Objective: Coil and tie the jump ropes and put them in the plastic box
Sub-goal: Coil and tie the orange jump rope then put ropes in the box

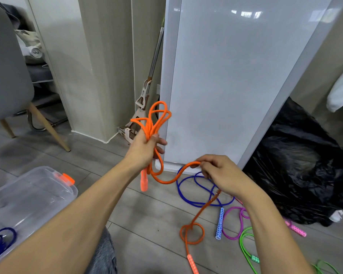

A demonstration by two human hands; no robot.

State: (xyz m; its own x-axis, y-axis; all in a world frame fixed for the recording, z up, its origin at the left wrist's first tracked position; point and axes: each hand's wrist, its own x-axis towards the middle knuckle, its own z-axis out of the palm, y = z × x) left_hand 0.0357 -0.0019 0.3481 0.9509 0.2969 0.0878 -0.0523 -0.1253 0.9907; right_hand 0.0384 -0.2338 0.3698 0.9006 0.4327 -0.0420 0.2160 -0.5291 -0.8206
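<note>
Loops of a thick orange woven jump rope [149,129] stand up in a bunch above the left hand [145,149], whose fingers are curled round the gathered strands. One orange patterned handle [144,181] hangs just below that hand. The same rope sags in a curve between the hands and rises to the right hand [224,175], which pinches it between thumb and fingertips. The two hands are held apart, the right lower and nearer the body. From under the right hand the rope drops to the grey plank floor [147,224], makes a small loop there and ends in a second orange handle [192,264] at the bottom edge. On the floor beneath the right hand lies a loose dark blue jump rope [188,194] with a blue-and-white patterned handle [219,224]. Beside it are a purple jump rope [234,224] and a bright green jump rope [246,246], all uncoiled. At lower left stands a clear plastic box [38,190] with an orange latch, and a bundled dark blue rope [0,240] shows inside it. A black plastic bag [297,175] sits at right against a glossy white panel [236,76]. A grey chair [6,76] stands at far left.
</note>
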